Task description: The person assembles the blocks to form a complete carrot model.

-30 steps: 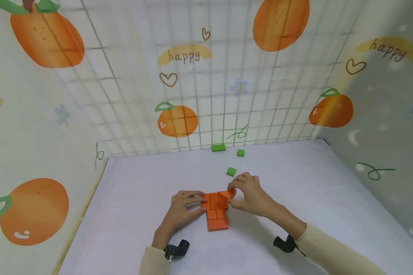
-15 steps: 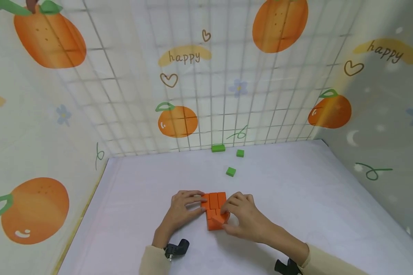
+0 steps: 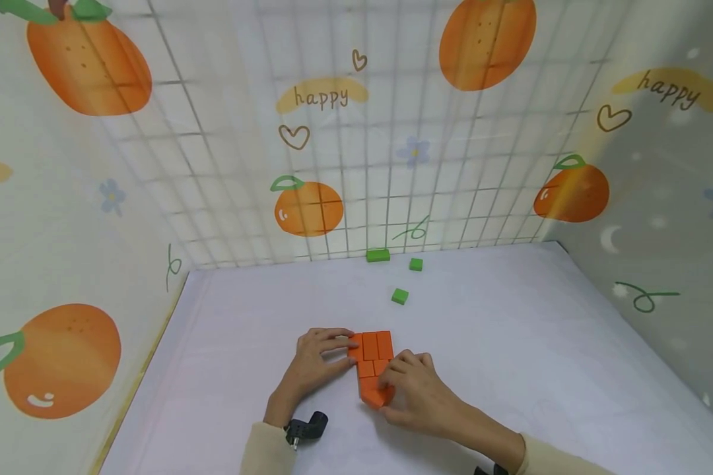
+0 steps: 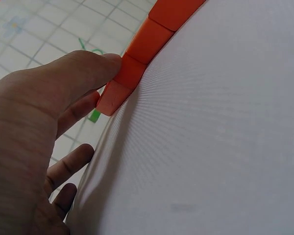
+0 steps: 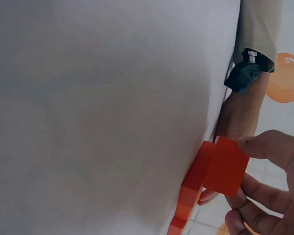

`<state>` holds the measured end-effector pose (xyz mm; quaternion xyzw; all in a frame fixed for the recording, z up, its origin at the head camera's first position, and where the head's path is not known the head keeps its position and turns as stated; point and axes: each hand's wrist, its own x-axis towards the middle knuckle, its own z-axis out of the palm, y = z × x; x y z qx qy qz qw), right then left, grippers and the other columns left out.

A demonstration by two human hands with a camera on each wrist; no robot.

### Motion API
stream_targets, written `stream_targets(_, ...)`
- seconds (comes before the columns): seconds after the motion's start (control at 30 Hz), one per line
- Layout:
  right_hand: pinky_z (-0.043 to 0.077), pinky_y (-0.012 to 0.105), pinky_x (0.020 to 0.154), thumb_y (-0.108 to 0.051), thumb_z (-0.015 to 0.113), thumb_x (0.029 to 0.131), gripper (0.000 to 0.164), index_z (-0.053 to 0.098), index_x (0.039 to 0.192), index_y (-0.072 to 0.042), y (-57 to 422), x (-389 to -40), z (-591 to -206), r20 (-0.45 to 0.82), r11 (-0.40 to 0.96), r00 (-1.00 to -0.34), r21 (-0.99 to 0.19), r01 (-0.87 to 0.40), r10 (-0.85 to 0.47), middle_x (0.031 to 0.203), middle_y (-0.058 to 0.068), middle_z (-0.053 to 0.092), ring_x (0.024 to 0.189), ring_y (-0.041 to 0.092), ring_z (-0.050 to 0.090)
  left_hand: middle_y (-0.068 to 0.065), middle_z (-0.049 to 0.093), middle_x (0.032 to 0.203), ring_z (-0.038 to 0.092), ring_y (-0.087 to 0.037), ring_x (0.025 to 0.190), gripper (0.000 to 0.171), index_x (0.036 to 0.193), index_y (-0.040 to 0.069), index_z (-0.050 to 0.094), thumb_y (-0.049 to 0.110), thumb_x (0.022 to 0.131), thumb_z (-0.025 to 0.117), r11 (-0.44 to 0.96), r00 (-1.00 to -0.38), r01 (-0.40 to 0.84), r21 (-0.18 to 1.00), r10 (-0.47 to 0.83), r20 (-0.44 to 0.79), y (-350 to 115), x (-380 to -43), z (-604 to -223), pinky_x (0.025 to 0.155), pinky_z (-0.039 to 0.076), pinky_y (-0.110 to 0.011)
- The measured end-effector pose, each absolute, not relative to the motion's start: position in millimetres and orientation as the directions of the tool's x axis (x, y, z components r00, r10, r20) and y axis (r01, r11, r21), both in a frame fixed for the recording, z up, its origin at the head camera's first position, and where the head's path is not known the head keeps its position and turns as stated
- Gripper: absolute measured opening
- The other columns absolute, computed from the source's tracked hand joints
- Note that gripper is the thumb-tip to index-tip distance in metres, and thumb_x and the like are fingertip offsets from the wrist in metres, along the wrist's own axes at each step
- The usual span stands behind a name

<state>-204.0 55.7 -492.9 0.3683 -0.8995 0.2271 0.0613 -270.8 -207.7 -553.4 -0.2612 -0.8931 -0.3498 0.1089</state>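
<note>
The right hand [image 3: 417, 394] is pinching a loose orange block [image 3: 375, 398] between thumb and fingers, and is holding it tilted at the near end of the orange block assembly [image 3: 371, 345], which is lying flat near the middle of the white tabletop [image 3: 261, 303]. Compared with the frame a second ago, the right hand is now working much nearer the wearer: there it was holding the piece at the far right corner, and half a second ago over the near part. Whether the held block is touching the assembly is remaining unclear in the right wrist view, since the two are overlapping. The left hand [image 3: 312, 361] is keeping its earlier place, its fingers extending loosely, with thumb and fingertips touching the left side of the assembly. The two hands are staying apart, on opposite sides of the blocks. Uncovered by the right hand, the assembly's far right corner is showing fully. Beyond it, a long green block [image 3: 377, 255] and two small ones, a farther green block [image 3: 416, 264] and a nearer green block [image 3: 400, 296], are lying unmoved.
</note>
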Motion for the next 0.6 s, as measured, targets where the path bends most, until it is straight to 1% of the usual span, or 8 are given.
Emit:
stream_targets(0.23,0.032,0.038,0.085,-0.029,0.083,0.077,0.026,0.071,0.099,-0.022,53.4,-204.4,-500.6,0.269,0.66,-0.734,-0.322,-0.679,-0.624,0.101,-0.015,0.061,0.101,0.009,0.046,0.013,0.061,0.134,0.046,-0.016,0.124,0.03,0.118,0.031,0.075,0.045,0.091,0.073,0.649,-0.862,0.508,0.567,0.387,0.329,-208.6,-272.4,-555.1,0.107,0.024,-0.054)
stream_targets(0.5,0.033,0.04,0.086,-0.031,0.084,0.077,0.029,0.071,0.101,-0.022,52.8,-204.8,-501.5,0.242,0.675,-0.737,-0.296,-0.676,-0.631,0.102,-0.014,0.061,0.101,0.01,0.047,0.014,0.061,0.133,0.047,-0.016,0.123,0.03,0.117,0.032,0.075,0.045,0.09,0.073,0.651,-0.851,0.524,0.549,0.388,0.354,-209.0,-273.3,-556.6,0.105,0.026,-0.055)
stream_targets(0.6,0.033,0.042,0.086,-0.036,0.084,0.078,0.029,0.071,0.101,-0.023,55.7,-209.1,-494.8,0.238,0.671,-0.734,-0.299,-0.679,-0.637,0.104,-0.014,0.062,0.103,0.011,0.048,0.014,0.061,0.133,0.047,-0.016,0.122,0.029,0.116,0.032,0.075,0.044,0.09,0.074,0.646,-0.844,0.536,0.544,0.39,0.368,-208.5,-273.1,-556.7,0.104,0.027,-0.055)
